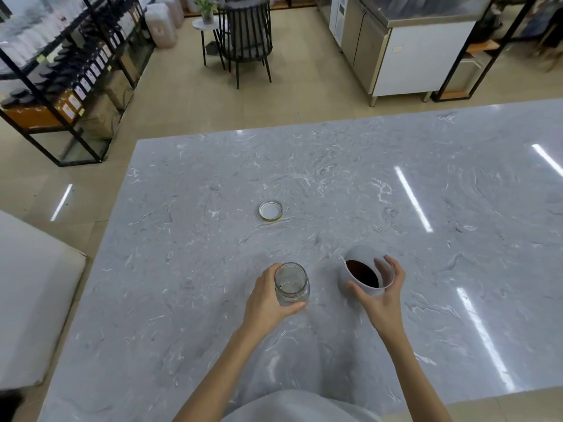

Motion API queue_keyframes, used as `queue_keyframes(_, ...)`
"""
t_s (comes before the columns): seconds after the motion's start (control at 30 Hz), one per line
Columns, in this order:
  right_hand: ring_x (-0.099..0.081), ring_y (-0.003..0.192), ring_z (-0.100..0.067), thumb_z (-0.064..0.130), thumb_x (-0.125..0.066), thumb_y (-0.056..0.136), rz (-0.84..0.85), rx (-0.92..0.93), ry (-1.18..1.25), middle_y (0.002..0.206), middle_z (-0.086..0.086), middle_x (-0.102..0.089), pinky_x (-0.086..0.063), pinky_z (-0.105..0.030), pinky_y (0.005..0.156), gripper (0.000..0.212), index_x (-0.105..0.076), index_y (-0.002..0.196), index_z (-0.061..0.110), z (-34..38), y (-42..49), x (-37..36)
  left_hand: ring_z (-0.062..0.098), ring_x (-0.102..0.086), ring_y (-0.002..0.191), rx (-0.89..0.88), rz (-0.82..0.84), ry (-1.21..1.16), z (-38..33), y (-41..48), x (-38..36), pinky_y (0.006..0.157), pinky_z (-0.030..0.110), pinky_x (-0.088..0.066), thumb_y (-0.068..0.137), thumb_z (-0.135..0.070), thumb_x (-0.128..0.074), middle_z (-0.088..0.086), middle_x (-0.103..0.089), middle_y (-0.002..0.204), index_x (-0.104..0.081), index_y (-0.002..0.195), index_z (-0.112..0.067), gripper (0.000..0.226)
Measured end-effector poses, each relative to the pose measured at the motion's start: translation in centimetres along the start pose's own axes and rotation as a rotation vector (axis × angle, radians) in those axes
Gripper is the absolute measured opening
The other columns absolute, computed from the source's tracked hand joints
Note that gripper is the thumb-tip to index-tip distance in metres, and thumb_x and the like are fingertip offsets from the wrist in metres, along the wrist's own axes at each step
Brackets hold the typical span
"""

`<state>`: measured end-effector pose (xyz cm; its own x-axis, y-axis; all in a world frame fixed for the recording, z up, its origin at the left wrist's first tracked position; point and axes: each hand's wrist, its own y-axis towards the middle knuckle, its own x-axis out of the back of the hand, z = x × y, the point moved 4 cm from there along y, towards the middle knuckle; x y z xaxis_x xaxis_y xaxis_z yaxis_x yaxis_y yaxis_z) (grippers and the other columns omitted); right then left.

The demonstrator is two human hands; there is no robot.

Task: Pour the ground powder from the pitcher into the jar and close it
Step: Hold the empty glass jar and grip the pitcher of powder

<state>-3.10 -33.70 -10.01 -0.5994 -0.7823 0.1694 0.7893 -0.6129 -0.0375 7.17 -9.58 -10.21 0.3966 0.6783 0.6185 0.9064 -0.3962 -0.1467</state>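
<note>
On the grey marble-patterned worktop (335,166), the left hand (268,296) curls round a clear glass jar (292,283), upright and open-mouthed. Just to its right, the right hand (382,292) cups a white rounded pitcher (362,274) – fingers spread round its rim – holding dark brown ground powder (364,274). Farther off lies a round metal lid (270,210), white inside facing up, well apart from the jar.

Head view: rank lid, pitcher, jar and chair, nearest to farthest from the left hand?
1. jar, gripped in the left hand.
2. pitcher, just to its right.
3. lid, farther up the table.
4. chair, beyond the table.
</note>
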Motion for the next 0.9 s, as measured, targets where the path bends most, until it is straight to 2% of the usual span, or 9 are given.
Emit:
queue_keyframes(0.1,-0.044,0.134,-0.007,0.031,-0.088,0.068,-0.027,0.052,-0.019,0.143,0.012,-0.044,-0.039,-0.025,0.105,0.098,-0.025,0.143,0.037,-0.3,0.1,1.1,0.010,-0.048,0.122,0.005,-0.014,-0.001,0.1,-0.2,0.0,0.089,0.022,-0.039,0.060,-0.052,-0.090,-0.021,-0.046,0.131,-0.037,0.137,-0.037,0.095)
queue_keyframes(0.2,-0.043,0.136,-0.010,0.029,-0.088,0.068,0.016,0.017,-0.035,0.144,0.007,-0.042,-0.040,-0.033,0.109,0.096,-0.026,0.141,0.036,-1.3,-0.4,1.5,0.010,-0.048,0.122,0.013,-0.018,-0.006,0.2,-0.3,-0.2,0.089,0.023,-0.040,0.060,-0.050,-0.091,-0.022,-0.046,0.129,-0.036,0.135,-0.039,0.093)
queue_keyframes(0.27,-0.044,0.136,-0.010,0.036,-0.089,0.068,0.029,0.015,-0.039,0.144,0.008,-0.042,-0.040,-0.034,0.109,0.095,-0.027,0.140,0.038,-1.6,-0.4,1.8,0.010,-0.048,0.121,0.016,-0.011,-0.002,0.2,-0.2,-0.2,0.090,0.024,-0.041,0.060,-0.050,-0.090,-0.023,-0.044,0.128,-0.035,0.135,-0.040,0.094)
queue_keyframes(0.37,-0.046,0.135,-0.010,0.046,-0.087,0.065,0.027,0.043,-0.037,0.143,0.009,-0.045,-0.043,-0.028,0.107,0.097,-0.028,0.141,0.037,-1.6,-0.1,2.0,0.011,-0.048,0.122,0.008,0.002,0.006,0.2,-0.1,-0.2,0.091,0.026,-0.043,0.061,-0.050,-0.091,-0.021,-0.044,0.129,-0.035,0.136,-0.037,0.094)
queue_keyframes(0.5,-0.046,0.133,-0.010,0.034,-0.090,0.065,0.077,0.020,-0.053,0.142,0.007,-0.044,-0.041,-0.037,0.110,0.096,-0.027,0.136,0.043,-2.0,0.0,1.2,0.012,-0.049,0.122,0.006,0.004,0.016,0.2,-0.1,-0.2,0.093,0.029,-0.045,0.062,-0.048,-0.092,-0.020,-0.044,0.128,-0.037,0.137,-0.036,0.094)
queue_keyframes(0.53,-0.046,0.133,-0.009,0.036,-0.090,0.065,0.071,0.023,-0.050,0.142,0.009,-0.044,-0.042,-0.037,0.109,0.096,-0.027,0.136,0.042,-1.9,0.2,1.1,0.012,-0.049,0.122,0.003,0.005,0.014,0.3,-0.1,-0.2,0.094,0.030,-0.046,0.062,-0.047,-0.092,-0.020,-0.044,0.128,-0.037,0.137,-0.035,0.093)
queue_keyframes(0.63,-0.046,0.133,-0.008,0.046,-0.089,0.063,0.024,0.056,-0.035,0.142,0.012,-0.045,-0.040,-0.027,0.105,0.100,-0.026,0.140,0.037,-1.4,0.6,1.4,0.013,-0.048,0.123,-0.001,0.017,0.006,0.2,-0.1,-0.1,0.095,0.032,-0.046,0.062,-0.045,-0.092,-0.020,-0.044,0.129,-0.037,0.137,-0.036,0.094)
queue_keyframes(0.8,-0.045,0.130,0.003,0.050,-0.087,0.058,0.069,-0.009,-0.041,0.143,0.008,-0.042,-0.042,-0.011,0.096,0.100,-0.024,0.135,0.044,-2.1,0.5,0.4,0.010,-0.049,0.121,0.018,0.019,0.020,0.1,-0.1,-0.1,0.091,0.034,-0.048,0.060,-0.049,-0.091,-0.018,-0.049,0.133,-0.034,0.132,-0.042,0.092)
queue_keyframes(0.9,-0.046,0.128,0.004,0.051,-0.088,0.058,0.088,-0.024,-0.052,0.141,0.011,-0.043,-0.044,-0.012,0.095,0.104,-0.022,0.138,0.043,-2.3,0.8,0.4,0.006,-0.057,0.108,0.056,0.065,0.076,0.0,0.3,0.4,0.075,0.026,-0.044,0.053,-0.061,-0.088,-0.025,-0.056,0.120,-0.031,0.123,-0.050,0.091)
